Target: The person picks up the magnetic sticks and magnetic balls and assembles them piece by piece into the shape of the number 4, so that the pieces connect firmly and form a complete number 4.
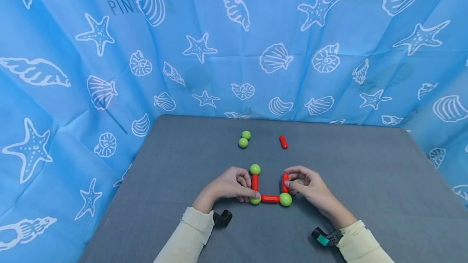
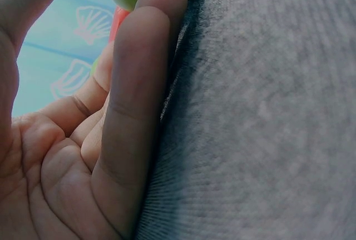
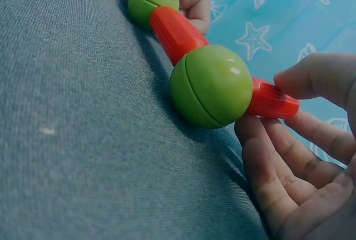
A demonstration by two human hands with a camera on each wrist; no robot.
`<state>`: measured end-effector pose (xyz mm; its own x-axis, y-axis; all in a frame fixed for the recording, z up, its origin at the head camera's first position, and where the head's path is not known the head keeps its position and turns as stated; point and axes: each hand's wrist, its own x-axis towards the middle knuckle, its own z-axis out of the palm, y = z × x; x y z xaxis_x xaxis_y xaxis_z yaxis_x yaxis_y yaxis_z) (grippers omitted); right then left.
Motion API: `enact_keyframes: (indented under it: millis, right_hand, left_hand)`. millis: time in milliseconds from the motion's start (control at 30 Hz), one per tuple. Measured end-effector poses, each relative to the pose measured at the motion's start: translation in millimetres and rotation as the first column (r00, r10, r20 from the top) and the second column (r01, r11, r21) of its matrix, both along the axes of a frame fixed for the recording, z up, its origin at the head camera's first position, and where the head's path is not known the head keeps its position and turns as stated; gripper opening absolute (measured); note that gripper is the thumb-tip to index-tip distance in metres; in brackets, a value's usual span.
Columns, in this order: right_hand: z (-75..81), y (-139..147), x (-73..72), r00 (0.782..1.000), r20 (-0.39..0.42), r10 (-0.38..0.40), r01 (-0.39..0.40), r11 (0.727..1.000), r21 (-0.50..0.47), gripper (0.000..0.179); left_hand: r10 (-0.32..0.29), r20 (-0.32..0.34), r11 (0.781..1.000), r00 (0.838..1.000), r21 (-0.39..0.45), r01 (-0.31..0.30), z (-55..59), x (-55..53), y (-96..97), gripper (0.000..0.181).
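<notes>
A U-shaped chain of red rods and green balls lies on the grey table. My left hand (image 1: 232,184) pinches the near-left green ball (image 1: 254,201), thumb on top and fingers at its side. From that ball one red rod (image 1: 255,181) runs away to a far green ball (image 1: 255,169), and another red rod (image 1: 270,199) leads across to the near-right green ball (image 1: 286,199). My right hand (image 1: 307,184) grips the right red rod (image 3: 272,98) between thumb and fingers; its near end meets the near-right ball. In the left wrist view, fingers cover most of the chain.
Farther back on the table (image 1: 204,145), two loose green balls (image 1: 244,139) sit side by side. A single red rod (image 1: 283,142) lies to their right. Behind the table hangs a blue curtain (image 1: 219,64) with white shells and starfish.
</notes>
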<state>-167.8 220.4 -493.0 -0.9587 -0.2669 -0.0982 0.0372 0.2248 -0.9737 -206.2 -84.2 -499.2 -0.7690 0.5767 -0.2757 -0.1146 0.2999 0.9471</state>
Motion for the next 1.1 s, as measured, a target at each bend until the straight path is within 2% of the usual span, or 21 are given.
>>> enact_keyframes:
  millis: [200,467,633,867,1100]
  right_hand:
    - [-1.2,0,-0.7,1.0,-0.018,0.005,-0.005,1.0,0.006,0.045]
    - [0.6,3,-1.5,1.0,-0.008,-0.028,0.028,0.999,0.017,0.043]
    - [3.4,8,-5.8,0.997,-0.063,-0.036,0.038,0.999,0.035,0.04]
    - [13.4,11,-17.3,0.992,-0.117,-0.046,0.055,0.996,0.074,0.039]
    - [30.8,8,-36.8,0.986,-0.159,-0.045,0.066,0.989,0.133,0.039]
  left_hand:
    - [0.0,-0.003,1.0,1.0,0.004,0.0,-0.2,0.4,-0.5,0.032]
    - [-0.004,-0.007,1.0,1.0,0.01,0.004,0.0,0.8,-1.2,0.032]
    - [-0.008,-0.013,1.0,1.0,0.01,0.008,-1.5,-0.3,-0.8,0.032]
    - [-0.005,-0.018,1.0,1.0,0.01,0.006,-0.8,0.0,-0.9,0.032]
    - [-0.003,-0.001,0.999,1.0,0.04,0.003,-0.1,1.7,-0.8,0.031]
